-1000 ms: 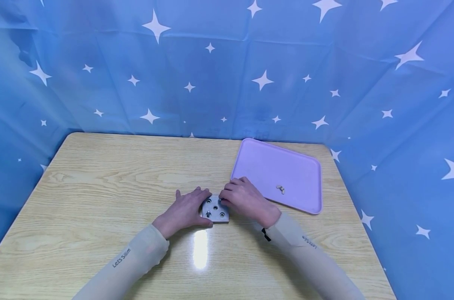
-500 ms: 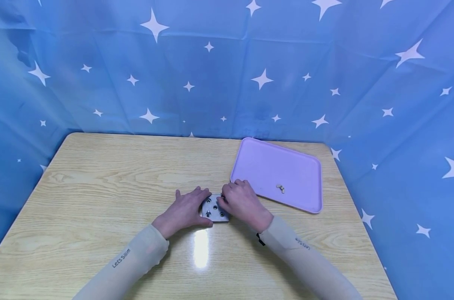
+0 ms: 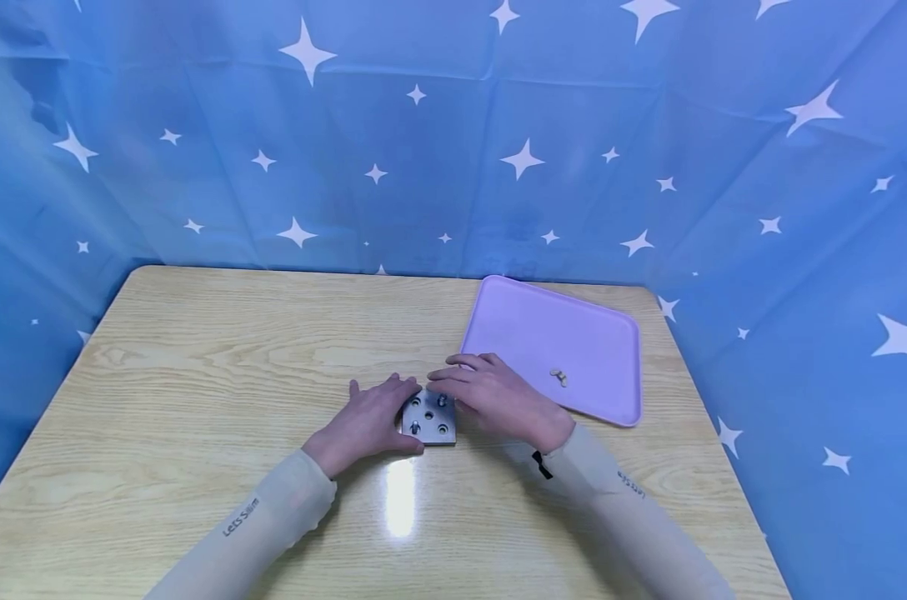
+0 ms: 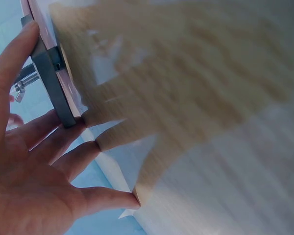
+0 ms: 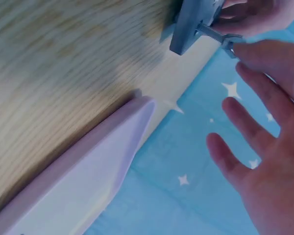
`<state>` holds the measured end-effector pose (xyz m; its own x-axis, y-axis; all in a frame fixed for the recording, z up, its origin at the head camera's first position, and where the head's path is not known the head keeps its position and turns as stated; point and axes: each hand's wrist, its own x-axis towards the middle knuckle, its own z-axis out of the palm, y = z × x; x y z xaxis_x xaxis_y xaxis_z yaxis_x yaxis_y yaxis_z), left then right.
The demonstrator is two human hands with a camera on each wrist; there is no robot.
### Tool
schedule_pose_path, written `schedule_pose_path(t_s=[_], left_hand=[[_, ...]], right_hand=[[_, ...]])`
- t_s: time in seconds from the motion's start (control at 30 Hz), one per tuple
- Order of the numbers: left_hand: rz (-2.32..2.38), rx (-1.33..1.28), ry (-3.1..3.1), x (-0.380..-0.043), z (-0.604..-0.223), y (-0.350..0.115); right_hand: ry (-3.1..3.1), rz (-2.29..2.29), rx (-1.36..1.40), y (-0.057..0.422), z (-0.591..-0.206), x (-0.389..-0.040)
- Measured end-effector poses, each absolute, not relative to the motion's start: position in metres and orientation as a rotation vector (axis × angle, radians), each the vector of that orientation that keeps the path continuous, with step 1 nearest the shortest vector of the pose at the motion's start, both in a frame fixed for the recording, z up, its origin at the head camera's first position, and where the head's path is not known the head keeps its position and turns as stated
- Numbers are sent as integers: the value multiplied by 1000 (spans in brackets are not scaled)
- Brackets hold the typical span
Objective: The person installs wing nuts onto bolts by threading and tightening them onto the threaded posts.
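A square grey metal plate [image 3: 428, 416] with several holes lies on the table. My left hand [image 3: 366, 423] grips it from the left, thumb on the near edge and fingers at the far one; its other fingertips touch the tabletop in the left wrist view. A threaded screw with a wing-like head [image 5: 229, 43] stands out of the plate near its far right corner. My right hand [image 3: 503, 398] pinches this head between thumb and index finger, the index partly hidden; the other fingers are spread. A second screw [image 3: 414, 427] stands in the near left hole.
A purple tray [image 3: 551, 321] lies at the right, close behind my right hand. On it is a small brass-coloured piece [image 3: 558, 377], too small to make out. A blue star-patterned cloth [image 3: 393, 125] hangs behind the wood-grain table [image 3: 236, 350].
My right hand has turned back and forth at the screw; its fingers are now straighter and the screw shows beneath them. My left hand has stayed on the plate.
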<state>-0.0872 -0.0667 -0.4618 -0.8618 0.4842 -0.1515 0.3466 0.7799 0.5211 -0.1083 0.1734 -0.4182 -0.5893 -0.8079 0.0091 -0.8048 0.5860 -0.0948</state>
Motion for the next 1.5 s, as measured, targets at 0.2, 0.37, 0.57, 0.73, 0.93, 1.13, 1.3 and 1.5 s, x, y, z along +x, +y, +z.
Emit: schedule_pose_path(t_s=[0.2,0.37,0.57,0.73,0.93,1.13,1.3,1.5], left_hand=[[724,638,2689,-87,-461,-67],[729,636,2687,-86,-461,-67],[723,639,2691,-86,-461,-67],[715,637,2692,-86,-461,-67],[728,639,2694,-86,-461,-67],[733,648,2706,-86,-462,-67],[731,646,2704,-86,-462,-67],[712,646,2701,-87,-462,-67]], right_hand=[[2763,-141,-1457,174,-422,-111],[2765,-162,-1450,172,-424,-111],[2792,-174,-1431,169,-427,-112],[2870,-173,-1439,163,-432,-112],[2976,-209,-1325,154,-436,-107],[3059,-282,-1152,144,-440,-101],[3099,-285,-1071,143,-445,-98],[2961,-255,-1181,155,-435,-100]])
